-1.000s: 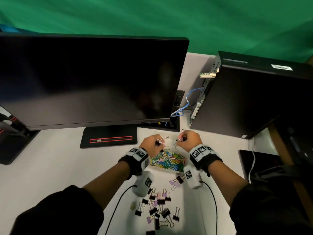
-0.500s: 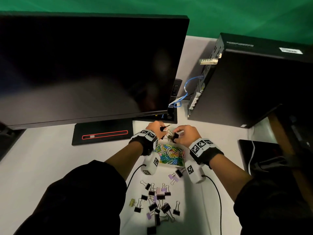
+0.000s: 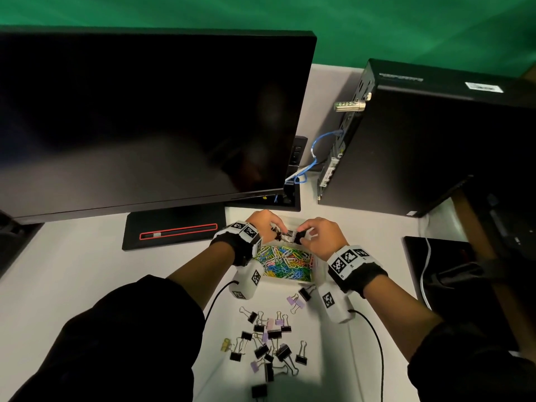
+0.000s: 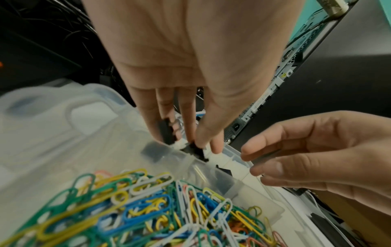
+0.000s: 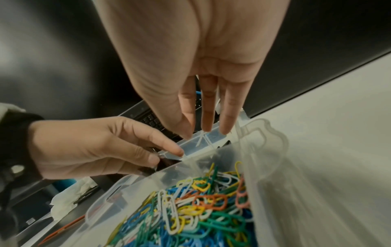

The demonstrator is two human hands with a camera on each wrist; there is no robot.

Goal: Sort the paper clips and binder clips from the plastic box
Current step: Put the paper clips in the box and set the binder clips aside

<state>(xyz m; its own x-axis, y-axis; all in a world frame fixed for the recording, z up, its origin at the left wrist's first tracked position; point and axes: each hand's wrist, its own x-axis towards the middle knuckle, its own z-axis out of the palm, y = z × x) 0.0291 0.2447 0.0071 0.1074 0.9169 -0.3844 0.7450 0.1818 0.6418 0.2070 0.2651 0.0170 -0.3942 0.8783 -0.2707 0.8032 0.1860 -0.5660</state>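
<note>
A clear plastic box (image 3: 319, 269) sits on the white table, its near section full of coloured paper clips (image 3: 285, 262). Both hands hover over its far section. My left hand (image 3: 277, 229) pinches small black binder clips (image 4: 167, 132) in its fingertips, just above the divider wall (image 4: 63, 133). My right hand (image 3: 303, 237) is close beside it, thumb and fingers closed on a black binder clip (image 3: 299, 235). In the right wrist view its fingers (image 5: 207, 123) point down at the far section and hide the clip. Several binder clips (image 3: 269, 338), black, lilac and yellow, lie loose on the table near me.
A large dark monitor (image 3: 145, 126) on its base (image 3: 174, 230) stands right behind the box. A black computer tower (image 3: 435, 146) with a blue cable (image 3: 319, 152) is at the back right. A black pad (image 3: 435, 256) lies to the right.
The hands have drawn closer together over the far end of the box. They held pale clips a second ago and now hold black ones. The head view has shifted.
</note>
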